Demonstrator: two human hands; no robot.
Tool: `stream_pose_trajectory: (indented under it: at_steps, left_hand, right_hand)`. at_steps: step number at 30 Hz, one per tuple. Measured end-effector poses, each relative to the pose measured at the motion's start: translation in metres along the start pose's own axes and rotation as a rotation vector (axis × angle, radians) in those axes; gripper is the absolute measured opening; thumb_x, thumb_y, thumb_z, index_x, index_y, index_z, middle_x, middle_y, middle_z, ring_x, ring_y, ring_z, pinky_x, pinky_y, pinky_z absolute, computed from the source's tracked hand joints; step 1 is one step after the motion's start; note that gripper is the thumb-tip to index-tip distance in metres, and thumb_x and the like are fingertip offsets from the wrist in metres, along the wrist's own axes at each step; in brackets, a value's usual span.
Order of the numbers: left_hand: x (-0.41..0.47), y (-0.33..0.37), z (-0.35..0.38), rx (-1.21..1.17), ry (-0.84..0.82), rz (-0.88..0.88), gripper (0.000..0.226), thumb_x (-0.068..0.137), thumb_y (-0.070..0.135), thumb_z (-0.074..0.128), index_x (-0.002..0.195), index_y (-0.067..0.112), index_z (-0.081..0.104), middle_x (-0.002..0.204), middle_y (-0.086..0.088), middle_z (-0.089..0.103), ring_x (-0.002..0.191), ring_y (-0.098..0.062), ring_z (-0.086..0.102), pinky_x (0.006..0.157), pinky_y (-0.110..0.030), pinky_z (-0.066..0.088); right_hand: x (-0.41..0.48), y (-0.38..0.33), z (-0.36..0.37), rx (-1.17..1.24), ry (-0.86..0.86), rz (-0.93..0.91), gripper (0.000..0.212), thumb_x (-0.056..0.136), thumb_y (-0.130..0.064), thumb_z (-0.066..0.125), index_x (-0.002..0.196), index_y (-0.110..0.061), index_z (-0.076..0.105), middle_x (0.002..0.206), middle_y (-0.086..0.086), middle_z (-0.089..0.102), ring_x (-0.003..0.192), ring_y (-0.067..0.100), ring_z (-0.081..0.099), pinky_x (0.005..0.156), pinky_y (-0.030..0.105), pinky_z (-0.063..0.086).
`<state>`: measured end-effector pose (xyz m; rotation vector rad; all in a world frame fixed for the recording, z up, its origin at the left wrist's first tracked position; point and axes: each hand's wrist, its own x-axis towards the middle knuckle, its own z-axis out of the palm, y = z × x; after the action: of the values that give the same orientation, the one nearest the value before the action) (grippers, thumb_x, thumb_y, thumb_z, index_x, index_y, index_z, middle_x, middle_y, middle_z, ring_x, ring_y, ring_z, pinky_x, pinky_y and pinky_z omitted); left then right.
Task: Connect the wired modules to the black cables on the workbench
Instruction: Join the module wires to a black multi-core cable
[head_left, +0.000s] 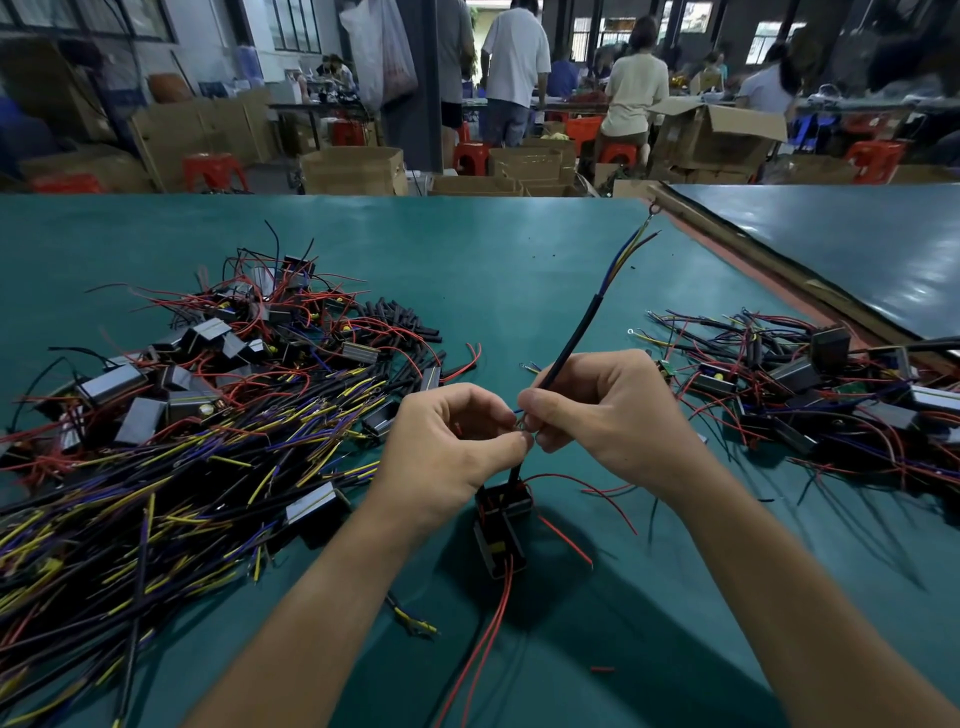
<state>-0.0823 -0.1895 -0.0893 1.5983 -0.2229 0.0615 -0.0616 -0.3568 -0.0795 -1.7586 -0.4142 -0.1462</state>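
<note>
Under my grip lies the bench (519, 260). Left of it sprawls the big heap (182, 415) of loose cables and modules, not yet joined. Right of it is the small heap (805, 389), which looks finished, so I judge that most of the work remains. My right hand (602, 410) pinches one cable (582, 332), which rises away from the grip. The module (501, 519) sits just below. My left hand (447, 441) pinches its wire ends (522, 423) against the cable; I judge the joint unfinished.
</note>
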Motion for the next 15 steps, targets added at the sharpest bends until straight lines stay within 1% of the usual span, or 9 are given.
stream_pose_trajectory:
  at_steps: [3, 9, 12, 15]
  left_hand:
    - [0.0004, -0.0023, 0.0001, 0.01, -0.001, 0.007, 0.023, 0.07, -0.007, 0.08, 0.069, 0.01, 0.065, 0.064, 0.0, 0.067, 0.06, -0.012, 0.058, 0.063, -0.029, 0.051]
    - [0.001, -0.0039, -0.0009, 0.036, 0.013, 0.04, 0.02, 0.07, -0.003, 0.082, 0.066, 0.01, 0.068, 0.068, -0.013, 0.07, 0.062, -0.015, 0.06, 0.062, -0.028, 0.052]
    - [0.001, -0.0031, -0.0038, 0.025, -0.013, 0.022, 0.016, 0.07, -0.003, 0.082, 0.068, 0.01, 0.072, 0.067, -0.006, 0.072, 0.06, -0.012, 0.062, 0.064, -0.025, 0.054]
    - [0.0006, -0.0005, -0.0053, 0.003, -0.034, -0.012, 0.012, 0.071, -0.005, 0.08, 0.072, 0.005, 0.073, 0.067, -0.007, 0.072, 0.061, -0.013, 0.064, 0.064, -0.025, 0.056]
  right_hand:
    - [-0.0005, -0.0015, 0.0008, -0.006, -0.012, 0.001, 0.014, 0.087, -0.006, 0.071, 0.073, -0.005, 0.072, 0.065, 0.008, 0.072, 0.054, 0.019, 0.064, 0.057, 0.033, 0.058]
    - [-0.0009, -0.0041, 0.0009, 0.012, -0.028, 0.013, 0.017, 0.091, -0.005, 0.066, 0.075, -0.005, 0.071, 0.067, 0.009, 0.072, 0.055, 0.018, 0.064, 0.056, 0.025, 0.057]
    - [-0.0011, -0.0044, -0.0002, -0.009, -0.028, 0.008, 0.016, 0.091, -0.004, 0.065, 0.076, -0.007, 0.071, 0.068, 0.01, 0.073, 0.056, 0.017, 0.065, 0.057, 0.023, 0.056]
    - [-0.0014, -0.0055, -0.0011, -0.04, -0.036, -0.005, 0.016, 0.091, -0.004, 0.065, 0.077, -0.006, 0.071, 0.069, 0.01, 0.073, 0.058, 0.02, 0.065, 0.059, 0.027, 0.058]
